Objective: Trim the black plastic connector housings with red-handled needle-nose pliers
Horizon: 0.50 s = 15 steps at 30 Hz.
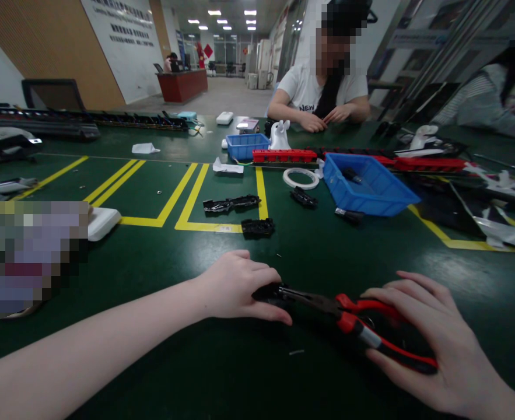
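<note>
My left hand (244, 289) grips a small black plastic part (271, 293) low over the green table, its fingers closed around it and hiding much of it. Red-handled long-nose pliers (349, 315) are in my right hand (432, 344), with the fingers wrapped about the spread handles. The tips of the pliers reach the black part beside my left thumb; whether the jaws are clamped on it I cannot tell. Beyond my hands lie more black plastic parts, a long one (231, 203) and a shorter one (258, 227), at the yellow tape.
A blue bin (366, 189) holds dark pieces, with a black brush-like item (349, 215) in front. Nearby are a white tape ring (301, 179), a smaller blue bin (247, 146) and a long red strip (284, 156). A white box (103, 223) lies left. Across the table sits a person (322, 87).
</note>
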{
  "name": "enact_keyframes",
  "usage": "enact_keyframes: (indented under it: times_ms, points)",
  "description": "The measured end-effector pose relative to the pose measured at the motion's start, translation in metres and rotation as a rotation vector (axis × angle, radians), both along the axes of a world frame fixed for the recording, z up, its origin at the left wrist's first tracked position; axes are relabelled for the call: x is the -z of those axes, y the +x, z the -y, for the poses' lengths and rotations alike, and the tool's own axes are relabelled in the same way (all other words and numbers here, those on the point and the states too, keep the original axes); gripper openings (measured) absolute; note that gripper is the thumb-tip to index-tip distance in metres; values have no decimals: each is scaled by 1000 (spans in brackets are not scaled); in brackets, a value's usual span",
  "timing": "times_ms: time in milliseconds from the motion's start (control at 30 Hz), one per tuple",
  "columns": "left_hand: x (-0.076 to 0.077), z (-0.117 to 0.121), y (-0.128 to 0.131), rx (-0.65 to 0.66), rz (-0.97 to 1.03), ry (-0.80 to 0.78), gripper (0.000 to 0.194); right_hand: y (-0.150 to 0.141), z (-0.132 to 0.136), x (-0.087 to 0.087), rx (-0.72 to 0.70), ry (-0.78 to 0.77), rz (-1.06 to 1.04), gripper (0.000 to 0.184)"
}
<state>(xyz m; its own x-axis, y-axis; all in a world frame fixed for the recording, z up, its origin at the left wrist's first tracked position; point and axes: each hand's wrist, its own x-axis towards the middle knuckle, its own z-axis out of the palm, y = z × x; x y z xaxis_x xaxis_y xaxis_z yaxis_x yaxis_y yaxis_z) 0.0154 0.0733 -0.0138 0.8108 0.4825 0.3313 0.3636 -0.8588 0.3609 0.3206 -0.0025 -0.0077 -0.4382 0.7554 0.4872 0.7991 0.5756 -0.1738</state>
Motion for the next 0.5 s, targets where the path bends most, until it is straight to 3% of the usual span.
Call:
enact_keyframes:
  times_ms: [500]
  points:
    - [2,0,0,-18,4,50,48,-1,0,6,18,-35,-58,39]
